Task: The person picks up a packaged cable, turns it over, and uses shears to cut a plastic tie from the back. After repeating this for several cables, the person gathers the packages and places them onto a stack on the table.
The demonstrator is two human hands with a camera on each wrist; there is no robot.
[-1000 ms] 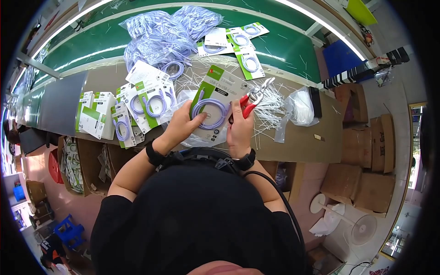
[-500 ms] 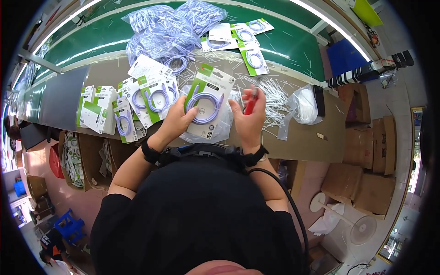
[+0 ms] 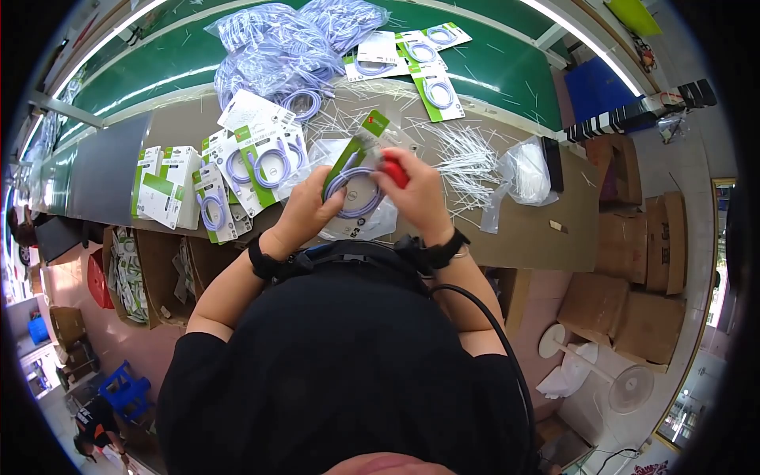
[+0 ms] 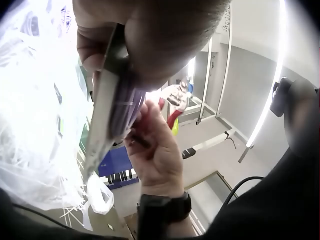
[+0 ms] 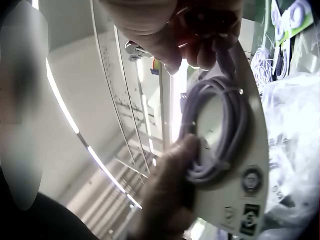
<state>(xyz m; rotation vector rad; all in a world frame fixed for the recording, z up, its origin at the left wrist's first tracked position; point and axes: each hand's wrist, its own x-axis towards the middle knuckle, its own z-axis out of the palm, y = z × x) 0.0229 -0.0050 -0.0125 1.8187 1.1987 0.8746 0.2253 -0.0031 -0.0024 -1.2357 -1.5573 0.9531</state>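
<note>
While your left grip (image 3: 305, 204) pinches the card (image 3: 362, 190) by its left side, thumb over the coiled cable (image 5: 232, 117), your right grip (image 3: 418, 190) is curled round the red-handled cutters (image 3: 394, 170) at the card's right side. The card is held up over the surface (image 3: 546, 245), close to its near edge, with a clear bag (image 3: 386, 222) beneath. The cutters are blurred, so I cannot tell whether their blades are parted. With them this close, a careless turn of your wrist could nick the cable or scuff the card. Pressing hard with your left thumb might bend the card or shift the coil. If your hold loosens, the card could slip past the near edge, or land on the bag or the loose ties (image 3: 467, 158).
</note>
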